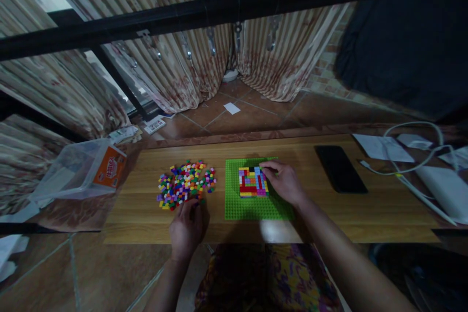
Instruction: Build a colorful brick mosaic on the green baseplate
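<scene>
A green studded baseplate [234,209] lies on the wooden table, and a flat block of multicoloured toy bricks [252,181] is built on its middle. My right hand [287,183] reaches over the plate from the right, thumb and finger pinched at the block's upper right corner. Whatever is between those fingertips is hidden. At the left, a loose pile of small toy bricks [183,183] spreads over the table. My left hand [185,229] is at the pile's near edge, its fingers curled together around a small dark purple or blue brick [196,203].
A black phone [340,169] lies right of the baseplate on the table [146,229]. White cables [409,180] and papers [383,147] are at the right end. Beyond the left end stands a clear plastic tub [73,170] with an orange label. A dark rail [204,7] crosses before the curtains.
</scene>
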The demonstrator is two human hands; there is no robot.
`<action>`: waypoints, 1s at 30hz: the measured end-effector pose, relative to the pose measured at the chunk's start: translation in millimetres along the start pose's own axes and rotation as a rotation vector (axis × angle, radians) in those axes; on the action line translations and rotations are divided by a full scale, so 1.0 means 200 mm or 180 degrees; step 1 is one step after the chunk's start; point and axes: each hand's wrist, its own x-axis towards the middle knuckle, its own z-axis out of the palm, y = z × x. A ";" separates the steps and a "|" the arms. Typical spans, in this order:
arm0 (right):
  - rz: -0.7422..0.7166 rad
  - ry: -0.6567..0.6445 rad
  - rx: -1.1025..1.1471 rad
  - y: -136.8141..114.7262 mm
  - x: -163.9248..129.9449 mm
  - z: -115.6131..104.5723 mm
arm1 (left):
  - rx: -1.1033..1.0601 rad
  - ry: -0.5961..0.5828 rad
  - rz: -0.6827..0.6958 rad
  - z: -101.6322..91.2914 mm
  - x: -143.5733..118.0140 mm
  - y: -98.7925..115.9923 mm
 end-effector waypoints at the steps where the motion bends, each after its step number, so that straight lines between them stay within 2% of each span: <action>1: 0.0058 -0.0020 0.0093 0.00 0.00 0.00 | -0.0013 0.0009 0.0012 0.00 0.00 0.00; 8: 0.0707 0.0021 0.0918 0.03 0.04 0.03 | -0.0079 -0.0002 -0.0036 0.01 -0.01 0.00; 16: 0.1021 0.0036 0.1109 0.05 0.05 0.04 | -0.0094 0.0003 -0.0069 0.00 0.00 0.01; 30: 0.0898 0.0081 0.0957 0.06 0.05 0.05 | -0.0111 -0.0011 -0.0035 0.00 -0.01 0.00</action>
